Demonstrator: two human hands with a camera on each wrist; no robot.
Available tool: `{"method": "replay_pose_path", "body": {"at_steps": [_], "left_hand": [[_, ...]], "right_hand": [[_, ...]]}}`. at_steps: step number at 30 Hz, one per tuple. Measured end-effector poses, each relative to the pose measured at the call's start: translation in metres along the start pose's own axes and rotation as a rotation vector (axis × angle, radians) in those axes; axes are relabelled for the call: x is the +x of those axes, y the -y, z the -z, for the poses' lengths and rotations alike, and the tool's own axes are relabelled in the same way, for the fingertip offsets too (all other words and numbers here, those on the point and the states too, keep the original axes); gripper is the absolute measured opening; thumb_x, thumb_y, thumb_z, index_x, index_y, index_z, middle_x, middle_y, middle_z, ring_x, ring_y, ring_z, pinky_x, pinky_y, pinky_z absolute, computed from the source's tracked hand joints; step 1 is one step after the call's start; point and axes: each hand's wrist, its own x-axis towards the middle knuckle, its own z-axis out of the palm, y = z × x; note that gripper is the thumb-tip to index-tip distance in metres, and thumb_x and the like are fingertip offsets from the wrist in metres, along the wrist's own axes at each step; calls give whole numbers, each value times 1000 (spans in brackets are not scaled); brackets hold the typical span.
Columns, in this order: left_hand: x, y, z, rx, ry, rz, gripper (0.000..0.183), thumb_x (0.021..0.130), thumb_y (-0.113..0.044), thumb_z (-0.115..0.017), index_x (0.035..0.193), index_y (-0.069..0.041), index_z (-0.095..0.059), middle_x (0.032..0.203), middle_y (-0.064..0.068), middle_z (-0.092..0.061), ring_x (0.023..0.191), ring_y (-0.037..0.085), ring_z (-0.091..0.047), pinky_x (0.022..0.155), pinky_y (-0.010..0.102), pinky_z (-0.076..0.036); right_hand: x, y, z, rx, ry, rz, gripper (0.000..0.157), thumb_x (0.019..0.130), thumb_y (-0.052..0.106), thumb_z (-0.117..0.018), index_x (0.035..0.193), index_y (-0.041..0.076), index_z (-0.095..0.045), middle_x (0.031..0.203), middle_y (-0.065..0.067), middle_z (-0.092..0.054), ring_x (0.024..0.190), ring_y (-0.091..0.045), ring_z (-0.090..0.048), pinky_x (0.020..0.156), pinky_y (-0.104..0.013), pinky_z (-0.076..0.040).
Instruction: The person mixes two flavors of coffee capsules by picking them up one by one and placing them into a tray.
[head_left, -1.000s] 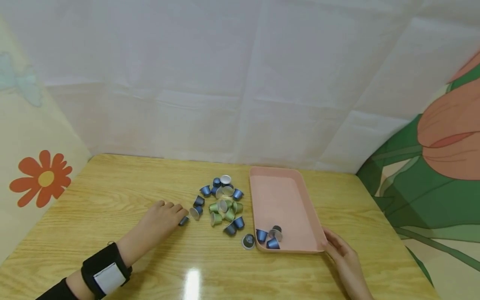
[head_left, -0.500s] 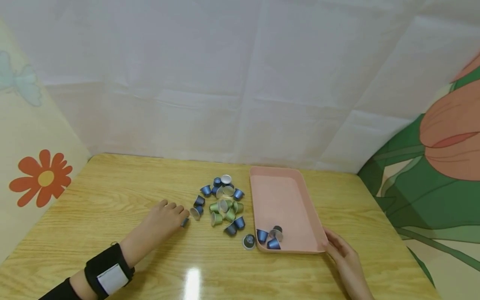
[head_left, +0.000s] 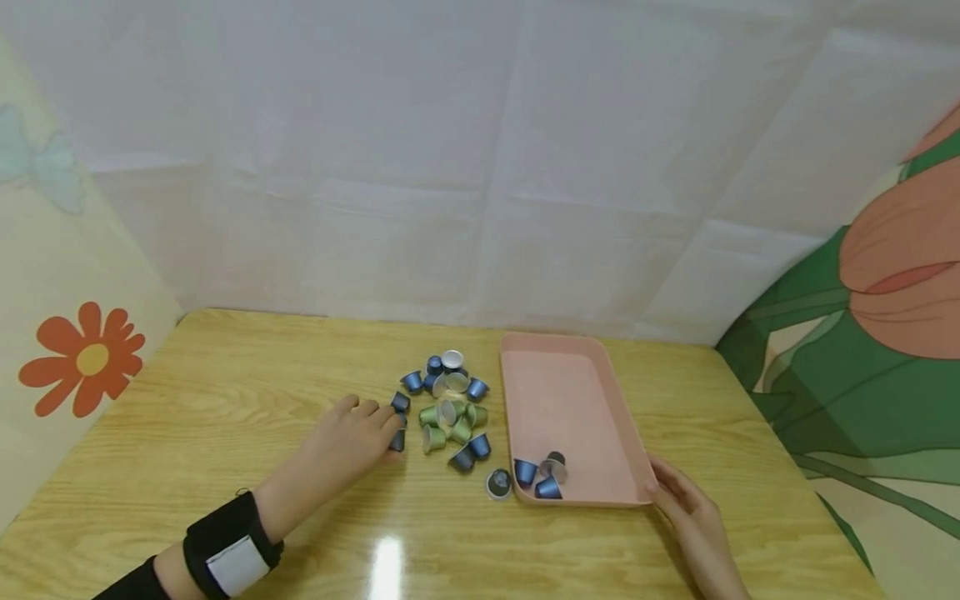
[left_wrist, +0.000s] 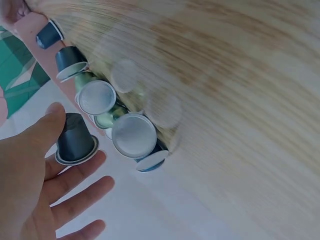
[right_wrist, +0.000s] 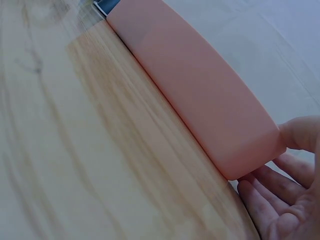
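- Left hand: thumb and forefinger pinch a dark capsule, remaining fingers spread, presumably for a light hold.
- Green capsules lie loose just beyond those fingers.
- Right hand: fingers pinch the pink tray by its near corner, apparently steadying it.

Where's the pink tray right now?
In the head view, the pink tray sits right of the green capsules, the right hand holding its near right corner.

In the head view, the left hand partly hides a dark capsule. The right wrist view crops the right hand and the pink tray (at the top).
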Motion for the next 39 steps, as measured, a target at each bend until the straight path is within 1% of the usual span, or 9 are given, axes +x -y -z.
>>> {"method": "replay_pose_path", "body": {"at_steps": [5, 9, 12, 16, 21, 27, 34, 37, 39], "left_hand": [[11, -10, -1, -37, -61, -36, 36, 92, -45, -65, 106, -11, -62, 93, 1, -65, 84, 16, -63, 77, 35, -54], [19, -24, -1, -83, -90, -74, 35, 93, -41, -64, 115, -13, -61, 100, -1, -67, 89, 14, -64, 79, 32, -54], [26, -37, -1, -101, -106, -98, 34, 93, -41, -65, 116, -16, -62, 103, -3, -68, 91, 13, -64, 79, 30, -52], [34, -51, -1, -105, -150, -125, 35, 92, -42, -66, 115, -16, -63, 103, -4, -69, 90, 13, -65, 78, 29, -53], [41, -63, 4, -123, -114, -148, 33, 95, -40, -62, 118, -17, -63, 108, -5, -68, 94, 11, -64, 78, 26, -48], [50, -76, 7, -232, -128, -148, 30, 96, -41, -61, 115, -18, -64, 105, -7, -67, 95, 11, -63, 83, 27, -49], [63, -91, 11, -276, -77, -157, 33, 99, -43, -56, 122, -20, -63, 113, -7, -66, 102, 9, -61, 86, 26, -49], [69, -96, 12, -284, -84, -162, 34, 99, -43, -57, 124, -22, -63, 117, -8, -66, 105, 9, -61, 89, 25, -49], [72, -100, 11, -289, -103, -165, 34, 97, -44, -59, 124, -24, -64, 117, -9, -66, 105, 8, -62, 87, 24, -49]], "right_hand": [[0, 0, 0, 0, 0, 22, 56, 102, 32, -57, 145, -1, -45, 116, 35, -51, 107, 21, -45, 87, -4, -40], [0, 0, 0, -4, -2, 22, 56, 102, 32, -57, 145, -2, -45, 116, 35, -51, 107, 21, -45, 87, -4, -40], [-1, 1, 1, -14, 4, 4, 58, 101, 35, -57, 146, 0, -45, 117, 33, -50, 108, 21, -44, 87, -4, -40], [0, 1, 1, -26, 11, -5, 58, 101, 36, -57, 147, 2, -44, 118, 32, -50, 108, 22, -43, 87, -4, -39], [0, 0, 1, -33, 6, 11, 56, 102, 35, -56, 146, 2, -45, 117, 33, -50, 108, 22, -44, 87, -4, -39], [0, 1, 1, -29, -1, 21, 55, 102, 34, -56, 145, 1, -46, 117, 33, -51, 108, 22, -44, 87, -4, -39], [0, 1, 0, -18, 3, 27, 55, 102, 32, -56, 145, 0, -46, 117, 33, -51, 109, 22, -44, 88, -4, -39], [0, 1, 0, -13, 4, 29, 55, 102, 32, -56, 145, -1, -45, 116, 34, -51, 108, 22, -44, 88, -4, -39], [0, 1, 0, -12, 5, 28, 55, 102, 32, -56, 145, -2, -45, 116, 34, -51, 108, 22, -44, 87, -3, -39]]}}
